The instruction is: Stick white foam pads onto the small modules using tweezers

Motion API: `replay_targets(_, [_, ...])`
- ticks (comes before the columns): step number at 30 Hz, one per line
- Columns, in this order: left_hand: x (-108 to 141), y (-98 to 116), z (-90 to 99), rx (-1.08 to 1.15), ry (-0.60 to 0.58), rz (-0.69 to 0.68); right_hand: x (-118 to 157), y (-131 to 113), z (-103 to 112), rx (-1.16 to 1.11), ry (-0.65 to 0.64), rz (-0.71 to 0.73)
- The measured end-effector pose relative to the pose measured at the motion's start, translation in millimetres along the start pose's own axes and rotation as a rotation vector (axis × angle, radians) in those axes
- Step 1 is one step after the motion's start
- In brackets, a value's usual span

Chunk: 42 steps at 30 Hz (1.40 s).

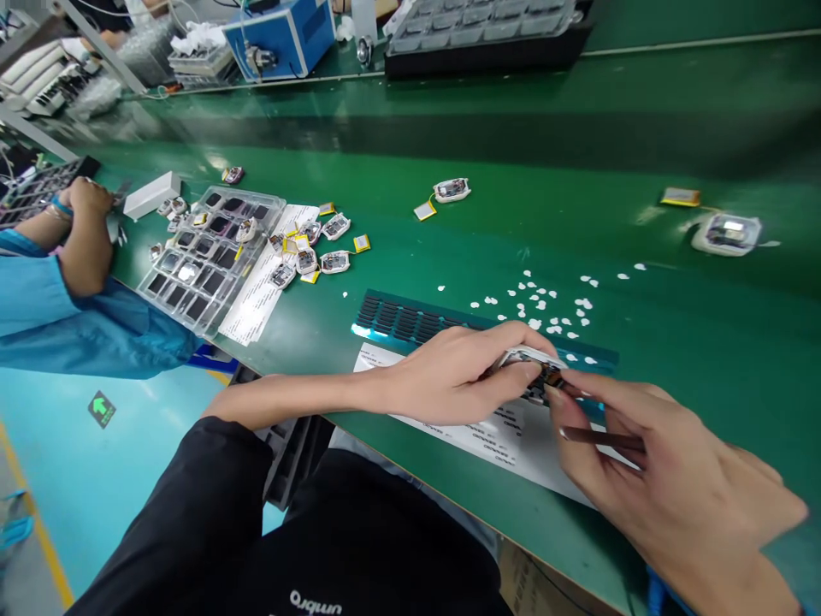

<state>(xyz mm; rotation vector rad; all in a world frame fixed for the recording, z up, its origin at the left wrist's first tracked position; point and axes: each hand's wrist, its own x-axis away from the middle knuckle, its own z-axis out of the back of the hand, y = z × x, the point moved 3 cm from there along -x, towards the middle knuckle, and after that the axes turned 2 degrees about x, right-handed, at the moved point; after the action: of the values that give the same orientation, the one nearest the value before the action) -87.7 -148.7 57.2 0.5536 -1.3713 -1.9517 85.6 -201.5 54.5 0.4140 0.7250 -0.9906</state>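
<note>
My left hand (458, 372) grips a small white device housing (529, 353) between thumb and fingers, its open side showing dark electronic parts. At the housing's right end, the thumb and index finger of my right hand (667, 453) pinch together against it. A slim brown tool (603, 439), perhaps tweezers, is tucked in that same hand, pointing left. Whatever lies between the right fingertips is too small to make out. Beneath both hands are a printed white sheet (449, 426) and a teal strip sheet with rows of black pieces (410, 318).
Small white paper bits (539, 304) lie scattered beyond my hands. Open housings with yellow batteries (334, 262) cluster left, near a clear compartment tray (211, 257). Another housing (728, 233) sits at right. A co-worker's arms (90, 231) rest at far left; a blue box (282, 38) stands behind.
</note>
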Motion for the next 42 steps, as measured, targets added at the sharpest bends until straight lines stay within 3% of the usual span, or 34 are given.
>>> replay_targets(9, [3, -3, -9.3, -0.242, -0.02, 0.026, 6, 4, -6, -0.081, -0.126, 0.038])
replay_targets(16, [3, -7, -2.7, -0.119, 0.106, -0.046, 3, 9, -5, -0.161, -0.136, -0.204])
replay_targets(23, [2, -6, -4.6, -0.096, 0.075, -0.096, 1, 15, -2, -0.166, -0.151, -0.153])
replay_targets(28, [-1, -6, -4.6, 0.084, -0.04, -0.059, 2, 14, -1, -0.094, -0.101, -0.115])
replay_targets(36, [-4, -11, -6.4, 0.32, -0.041, -0.037, 1, 12, -1, -0.036, -0.093, 0.044])
replay_targets(39, [-3, -10, -5.7, 0.327, -0.041, 0.007, 0, 13, -1, 0.011, -0.047, 0.033])
replay_targets(42, [-2, -8, -3.6, 0.287, -0.044, 0.056, 1, 15, -1, 0.027, -0.083, -0.033])
